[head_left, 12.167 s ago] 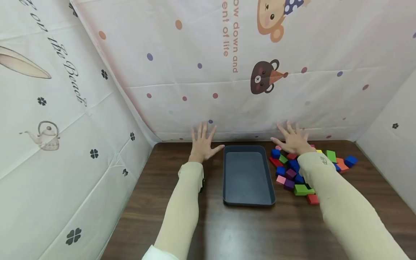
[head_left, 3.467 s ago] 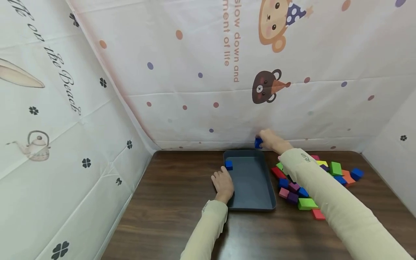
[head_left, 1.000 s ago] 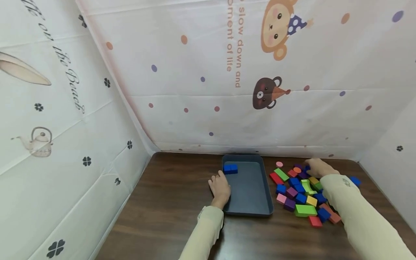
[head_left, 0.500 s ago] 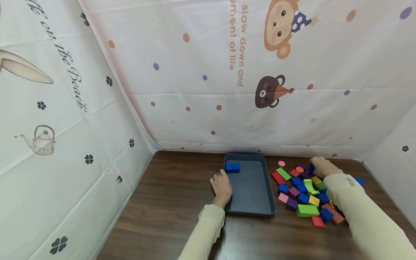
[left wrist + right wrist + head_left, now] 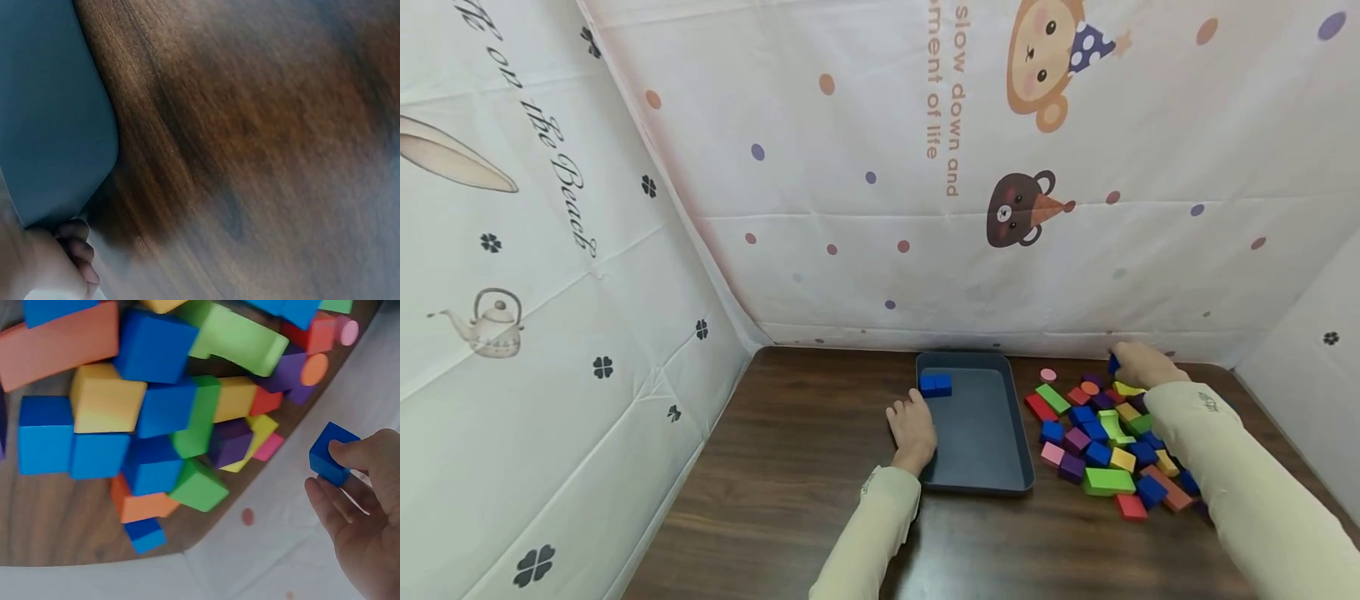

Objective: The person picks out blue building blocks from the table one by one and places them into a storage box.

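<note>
Pinched between thumb and fingers of my right hand [image 5: 1144, 365] is a blue cube [image 5: 320, 459], lifted beyond the far side of the block pile [image 5: 1097, 455] in the right wrist view. My left hand [image 5: 913, 429] grips the left rim of a dark grey tray [image 5: 977, 450], its fingers curled at the edge in the left wrist view. Inside the tray, near its far left corner, two blue cubes [image 5: 936, 386] sit side by side. The pile right of the tray mixes cubes, bars, discs and an arch-like light green block [image 5: 244, 340].
A dark wooden table [image 5: 790, 442] carries everything. White printed cloth [image 5: 850, 275] rises behind it and along both sides. An orange bar [image 5: 59, 347] and a green bar [image 5: 1108, 482] lie at the near side of the pile.
Since the early frame, two blue cubes have come into the tray and my left hand has moved onto its rim. In the last second my right hand has lifted a blue cube from the pile.
</note>
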### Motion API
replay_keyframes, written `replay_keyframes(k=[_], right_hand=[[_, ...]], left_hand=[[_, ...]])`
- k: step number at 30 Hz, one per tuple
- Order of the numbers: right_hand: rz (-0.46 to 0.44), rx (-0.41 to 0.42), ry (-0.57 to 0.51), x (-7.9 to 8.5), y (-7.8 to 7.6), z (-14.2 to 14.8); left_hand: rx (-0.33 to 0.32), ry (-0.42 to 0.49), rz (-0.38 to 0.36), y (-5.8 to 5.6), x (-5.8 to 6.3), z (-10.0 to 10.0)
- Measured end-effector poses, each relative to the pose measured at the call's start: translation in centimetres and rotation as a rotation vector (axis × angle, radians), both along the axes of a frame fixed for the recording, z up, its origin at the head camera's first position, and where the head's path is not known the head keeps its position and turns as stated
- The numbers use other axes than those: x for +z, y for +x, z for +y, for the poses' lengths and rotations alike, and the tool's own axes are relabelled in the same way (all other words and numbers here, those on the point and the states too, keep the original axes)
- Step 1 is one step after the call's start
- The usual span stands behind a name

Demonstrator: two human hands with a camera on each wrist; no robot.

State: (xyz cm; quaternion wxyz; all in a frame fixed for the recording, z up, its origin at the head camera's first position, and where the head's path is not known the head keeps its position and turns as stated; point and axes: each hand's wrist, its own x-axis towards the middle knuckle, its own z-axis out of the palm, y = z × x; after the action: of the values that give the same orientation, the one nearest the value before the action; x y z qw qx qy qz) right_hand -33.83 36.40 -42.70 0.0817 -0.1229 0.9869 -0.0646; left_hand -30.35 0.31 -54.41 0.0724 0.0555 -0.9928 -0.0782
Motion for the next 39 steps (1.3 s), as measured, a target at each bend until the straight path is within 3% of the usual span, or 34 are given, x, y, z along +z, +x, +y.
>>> replay_keyframes(k=[4,11,22,31,39], right_hand=[[0.046,0.03,-0.046,0.8,-1.0,-2.0],[0.159,0.153,-0.072,2.3,-2.8,-7.5],[0.119,0.234,-0.111,3.7,-3.3,-14.2],[0.133,0.293,-0.088,2.6,-3.2,-16.6],[0.081,0.254,-0.102,0.1,-3.1,-19.7]], left_hand=[[0.0,-0.029,-0.024,0.1,0.1,-0.1],[0.031,-0.005,-0.057,0.3,-0.1,-0.3],[0.058,0.015,-0.043,0.6,-0.1,-0.4],[0.049,0.017,-0.079,0.9,0.0,0.2],[0.023,-0.033,-0.087,0.4,0.1,0.1]])
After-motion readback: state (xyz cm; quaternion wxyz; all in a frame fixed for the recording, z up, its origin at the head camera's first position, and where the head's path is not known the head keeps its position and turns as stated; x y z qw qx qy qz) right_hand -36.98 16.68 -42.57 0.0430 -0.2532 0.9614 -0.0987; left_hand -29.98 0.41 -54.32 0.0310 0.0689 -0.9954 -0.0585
